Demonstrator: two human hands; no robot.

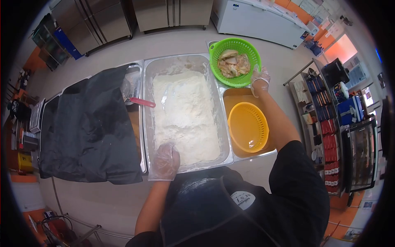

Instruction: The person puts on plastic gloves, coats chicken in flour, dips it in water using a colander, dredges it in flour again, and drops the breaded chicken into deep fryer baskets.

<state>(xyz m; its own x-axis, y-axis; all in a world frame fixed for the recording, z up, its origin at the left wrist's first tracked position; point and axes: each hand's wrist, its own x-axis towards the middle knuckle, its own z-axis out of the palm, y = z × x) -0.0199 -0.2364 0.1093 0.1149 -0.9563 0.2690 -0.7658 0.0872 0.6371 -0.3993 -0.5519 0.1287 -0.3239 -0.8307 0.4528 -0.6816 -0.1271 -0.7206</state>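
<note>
My right hand (260,78), in a clear plastic glove, grips the rim of a green colander (255,53) at the upper right. Pieces of raw chicken (233,66) lie inside the colander. My left hand (164,162), also gloved, is at the near left corner of a metal pan of white flour (185,111). Its fingers point down and are mostly hidden, so their grip is unclear. A yellow basket (263,127) sits in cloudy, brownish liquid (228,96) in the pan to the right, below the green colander.
Left of the flour, a black cloth (90,127) drapes over other pans. A red-handled utensil (142,102) juts out from under it toward the flour. A white chest freezer (259,24) and steel cabinets (173,14) stand beyond. Stocked shelves (321,119) are at the right.
</note>
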